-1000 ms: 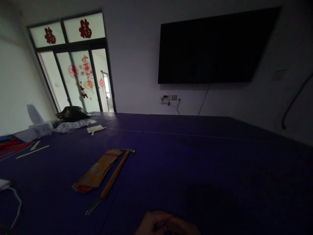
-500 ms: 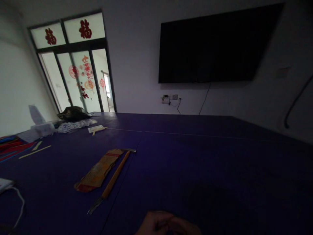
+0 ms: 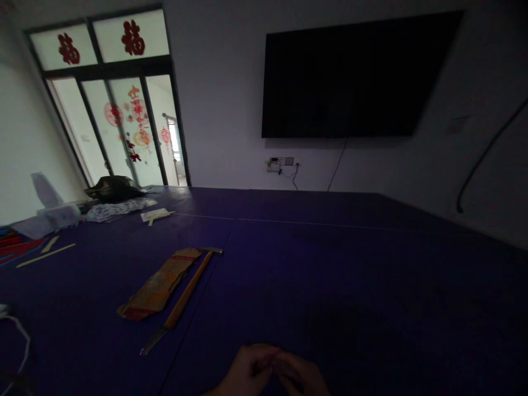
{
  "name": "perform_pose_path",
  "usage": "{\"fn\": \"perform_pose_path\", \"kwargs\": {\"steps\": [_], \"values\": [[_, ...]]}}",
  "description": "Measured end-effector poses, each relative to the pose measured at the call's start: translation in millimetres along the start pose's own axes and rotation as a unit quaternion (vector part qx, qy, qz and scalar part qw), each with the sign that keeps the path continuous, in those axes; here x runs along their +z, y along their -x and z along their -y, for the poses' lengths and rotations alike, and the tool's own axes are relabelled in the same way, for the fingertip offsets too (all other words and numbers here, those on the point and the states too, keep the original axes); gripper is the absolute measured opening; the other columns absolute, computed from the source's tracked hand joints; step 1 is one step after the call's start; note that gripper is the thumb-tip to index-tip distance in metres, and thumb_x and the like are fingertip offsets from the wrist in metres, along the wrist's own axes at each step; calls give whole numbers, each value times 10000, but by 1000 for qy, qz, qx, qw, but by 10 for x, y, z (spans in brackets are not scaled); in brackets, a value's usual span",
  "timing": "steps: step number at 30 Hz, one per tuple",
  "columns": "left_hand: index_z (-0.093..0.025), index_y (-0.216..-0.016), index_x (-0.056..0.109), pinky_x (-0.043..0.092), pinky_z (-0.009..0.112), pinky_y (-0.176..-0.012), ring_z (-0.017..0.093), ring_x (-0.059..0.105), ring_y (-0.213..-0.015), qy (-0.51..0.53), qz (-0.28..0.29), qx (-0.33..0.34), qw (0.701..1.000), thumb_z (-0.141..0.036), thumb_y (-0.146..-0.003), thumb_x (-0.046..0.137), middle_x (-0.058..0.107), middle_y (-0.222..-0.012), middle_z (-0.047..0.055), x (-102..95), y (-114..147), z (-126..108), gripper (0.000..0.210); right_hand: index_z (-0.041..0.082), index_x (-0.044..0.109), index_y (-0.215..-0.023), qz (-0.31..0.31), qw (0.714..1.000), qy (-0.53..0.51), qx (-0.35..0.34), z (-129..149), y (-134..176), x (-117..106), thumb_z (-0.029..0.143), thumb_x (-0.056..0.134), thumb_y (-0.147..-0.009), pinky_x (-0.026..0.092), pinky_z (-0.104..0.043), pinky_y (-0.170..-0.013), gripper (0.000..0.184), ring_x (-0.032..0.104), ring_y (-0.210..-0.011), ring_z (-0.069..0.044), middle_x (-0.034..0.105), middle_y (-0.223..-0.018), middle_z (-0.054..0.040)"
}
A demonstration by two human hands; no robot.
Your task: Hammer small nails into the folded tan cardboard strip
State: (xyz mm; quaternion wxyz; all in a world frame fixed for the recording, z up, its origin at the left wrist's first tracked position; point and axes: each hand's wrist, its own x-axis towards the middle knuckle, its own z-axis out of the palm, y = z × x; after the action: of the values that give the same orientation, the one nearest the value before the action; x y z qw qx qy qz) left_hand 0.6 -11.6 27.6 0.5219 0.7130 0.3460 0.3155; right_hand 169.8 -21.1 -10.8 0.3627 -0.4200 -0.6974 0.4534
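Note:
At the bottom edge of the head view, my left hand and my right hand meet, their curled fingertips touching each other. It is dark there, and what they pinch, if anything, cannot be made out. Ahead and to the left of them lies a hammer with a wooden handle, its metal head at the far end and metal prongs at the near end. Along its left side rests a worn strip of brown cardboard with red edges.
A purple-blue table top spreads out before me. On its left are yellow strips, red sheets, a white cable, crumpled patterned material and a dark bag. A large screen hangs on the far wall.
The view has shifted slightly, so the things on the table appear further left. My hands show a little more of themselves, still held together; the hammer and cardboard lie as before.

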Motion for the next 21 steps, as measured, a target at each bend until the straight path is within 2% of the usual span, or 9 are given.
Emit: {"fn": "perform_pose_path", "kwargs": {"steps": [6, 12, 15, 21], "values": [[-151, -965, 652, 421, 278, -795, 178, 587, -872, 8, 0, 17, 1000, -247, -778, 458, 669, -913, 66, -14, -22, -121, 286, 194, 646, -956, 3, 1000, -14, -5, 24, -38, 12, 206, 507, -713, 493, -272, -796, 281, 642, -887, -208, 692, -957, -91], [-182, -982, 654, 425, 271, -799, 171, 586, -862, -30, -27, 0, 999, -303, -786, 461, 676, -915, 59, -5, -21, -10, 300, 186, 649, -918, 1, 998, -56, 5, -101, -47, 29, 215, 518, -708, 478, -282, -817, 249, 630, -906, -207, 689, -938, -94], [-174, -990, 650, 430, 269, -787, 168, 587, -838, -34, -23, 4, 999, -348, -799, 445, 675, -894, 68, -4, -25, 12, 330, 177, 638, -932, 26, 998, -63, 3, -127, -64, 25, 185, 515, -691, 469, -296, -832, 270, 637, -878, -197, 688, -923, -98], [-156, -913, 670, 431, 255, -760, 161, 580, -789, -44, -19, 20, 999, -419, -798, 431, 667, -860, 75, -17, -33, -10, 373, 171, 645, -929, 17, 997, -69, 12, -141, -96, 48, 160, 521, -658, 462, -296, -834, 298, 634, -872, -194, 690, -896, -89]]}}
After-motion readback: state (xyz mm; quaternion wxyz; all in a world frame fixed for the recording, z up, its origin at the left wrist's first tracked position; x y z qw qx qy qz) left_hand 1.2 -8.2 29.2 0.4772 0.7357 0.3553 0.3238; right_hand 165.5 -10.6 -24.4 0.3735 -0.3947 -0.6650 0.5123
